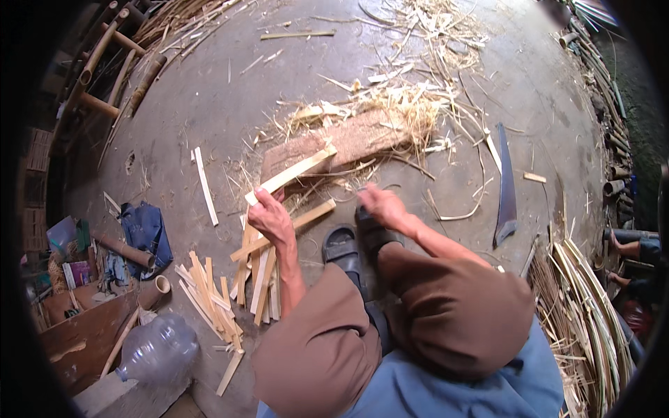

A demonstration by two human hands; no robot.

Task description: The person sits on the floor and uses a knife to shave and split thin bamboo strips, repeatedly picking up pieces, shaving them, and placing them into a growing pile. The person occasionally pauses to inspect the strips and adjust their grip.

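One big bundle of strips [592, 306] sits just past 3 o'clock from your feet, wooden slab [359, 137] up at 12. Then there's the pale strip [296, 171] at 11, far end over the slab. Your left hand [274, 219], near 10, has its fingers wrapped round the near end. Your right hand [385, 207], around 1, is kinda curled but blurry, can't tell if it's gripping anything.

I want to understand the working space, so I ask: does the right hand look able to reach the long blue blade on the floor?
Probably yes: the right hand seems near enough to the long blue blade, with only thin loose strips between; blur hides whether that hand is free.
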